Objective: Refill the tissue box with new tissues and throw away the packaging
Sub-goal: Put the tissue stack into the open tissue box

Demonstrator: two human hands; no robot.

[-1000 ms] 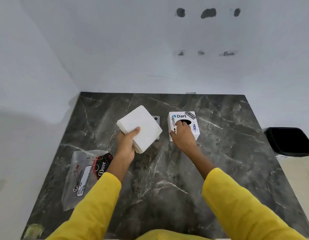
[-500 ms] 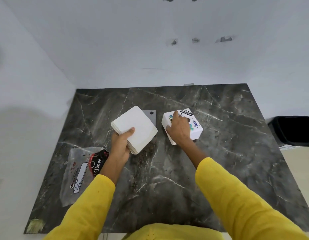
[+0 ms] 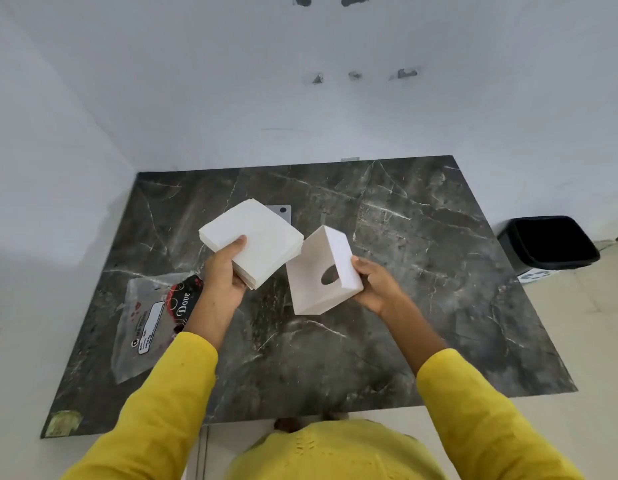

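Observation:
My left hand (image 3: 223, 271) grips a square stack of white tissues (image 3: 255, 237), held above the dark marble table (image 3: 404, 271). My right hand (image 3: 375, 284) holds the white tissue box (image 3: 318, 282) lifted off the table and tipped over, so its open hollow side faces me and the round hole shows from inside. The stack's right edge nearly touches the box's upper left edge. The empty clear plastic tissue wrapper (image 3: 151, 320), with a black and red "Dove" label, lies flat on the table at the left.
A grey flat panel (image 3: 282, 213) with a dark dot lies on the table behind the tissues. A black waste bin (image 3: 548, 244) stands on the floor right of the table. White walls close the back and left sides.
My right hand has lifted the tissue box off the table and turned it over, so its hollow underside now faces me. The tissue stack stays in my left hand, raised slightly.

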